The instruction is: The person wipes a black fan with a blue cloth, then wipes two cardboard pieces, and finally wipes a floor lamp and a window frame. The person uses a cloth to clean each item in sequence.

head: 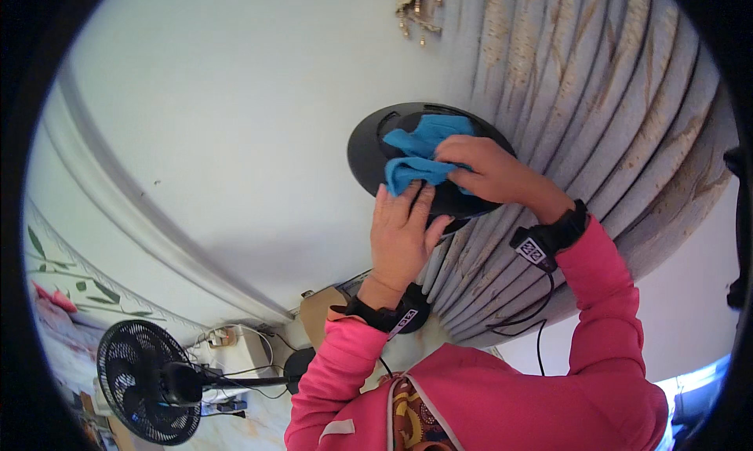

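A black round disc-shaped object (367, 151) with a raised centre stands in front of me, beside a pale wall. Its exact kind is unclear. A blue cloth (420, 142) lies bunched on its face, with my right hand (479, 165) closed on the cloth's right side. My left hand (400, 230) is at the disc's near rim, fingers laid on the face and thumb along the edge. Its fingertips touch the lower fold of the cloth. The cloth and both hands hide much of the disc. Both wrists wear black bands with printed tags.
A grey patterned curtain (565, 98) hangs in folds close on the right. At lower left is a black fan (150, 380), near a white box-like unit (235, 351) with cables. A piece of brown cardboard (319, 313) and a black round base (417, 310) are low down behind my left wrist.
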Motion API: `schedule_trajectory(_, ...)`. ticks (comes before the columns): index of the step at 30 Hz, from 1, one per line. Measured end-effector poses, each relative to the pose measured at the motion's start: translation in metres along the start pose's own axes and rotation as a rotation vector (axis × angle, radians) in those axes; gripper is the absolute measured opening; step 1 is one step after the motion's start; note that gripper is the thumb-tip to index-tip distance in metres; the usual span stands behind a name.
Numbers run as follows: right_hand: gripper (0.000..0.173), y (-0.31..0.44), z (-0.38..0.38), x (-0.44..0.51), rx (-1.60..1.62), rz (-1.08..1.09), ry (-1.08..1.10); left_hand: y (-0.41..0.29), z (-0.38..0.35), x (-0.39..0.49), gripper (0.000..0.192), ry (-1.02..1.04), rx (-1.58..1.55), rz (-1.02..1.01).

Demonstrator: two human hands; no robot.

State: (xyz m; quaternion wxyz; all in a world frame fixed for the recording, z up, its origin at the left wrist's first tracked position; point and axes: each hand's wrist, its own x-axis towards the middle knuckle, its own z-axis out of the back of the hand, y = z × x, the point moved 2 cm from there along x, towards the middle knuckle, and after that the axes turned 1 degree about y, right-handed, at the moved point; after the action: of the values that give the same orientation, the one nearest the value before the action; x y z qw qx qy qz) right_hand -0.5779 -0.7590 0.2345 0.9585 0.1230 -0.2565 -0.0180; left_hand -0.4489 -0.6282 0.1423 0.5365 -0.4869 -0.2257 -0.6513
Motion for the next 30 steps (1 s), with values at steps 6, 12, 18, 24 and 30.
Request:
schedule_trajectory(6, 0.021, -0.056, 0.035, -0.073, -0.214, -0.264, -0.1, 0.006, -0.008, 0.003, 0.049, 0.003, 0.06, 0.015)
schedule_trajectory(12, 0.017, -0.111, 0.033, -0.059, -0.199, -0.611, -0.336, 0.011, -0.011, 0.002, 0.043, 0.021, 0.064, 0.007)
schedule_trajectory(18, 0.02, -0.071, -0.016, -0.05, -0.29, -0.554, -0.509, 0.021, -0.014, 0.003, 0.043, 0.035, 0.092, 0.022)
schedule_trajectory(24, 0.028, 0.055, -0.054, -0.075, 0.103, -0.053, -0.37, 0.02, -0.012, 0.003, 0.043, 0.051, 0.091, 0.01)
schedule_trajectory(30, 0.034, 0.084, 0.083, -0.108, -0.743, -0.041, -0.88, 0.019, -0.014, 0.004, 0.041, 0.024, 0.092, 0.018)
